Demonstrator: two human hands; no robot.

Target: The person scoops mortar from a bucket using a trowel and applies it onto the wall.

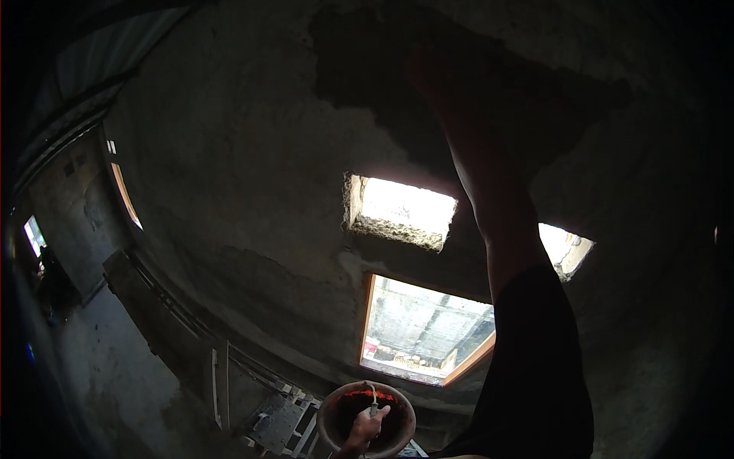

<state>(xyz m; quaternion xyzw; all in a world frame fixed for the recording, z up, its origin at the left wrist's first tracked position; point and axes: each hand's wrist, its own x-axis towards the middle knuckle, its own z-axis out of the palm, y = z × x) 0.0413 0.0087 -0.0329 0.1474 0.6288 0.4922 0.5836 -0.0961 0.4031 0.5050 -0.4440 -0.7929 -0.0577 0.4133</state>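
My right arm, in a dark sleeve, reaches up the concrete wall (252, 145) to my right hand (424, 69), which lies over a dark, damp-looking patch (550, 99); its fingers and anything in them are lost in shadow. At the bottom centre my left hand (367, 424) grips the pale handle of a tool (374, 402) over a round bucket (330, 413) with an orange-red inside. The tool's working end is too small to make out.
Two rough openings (405, 203) pierce the wall above a wood-framed window (424, 314). Planks and slatted framing (275, 417) lie below at lower left. Corrugated roofing (80, 61) and smaller windows (125, 191) show at the left.
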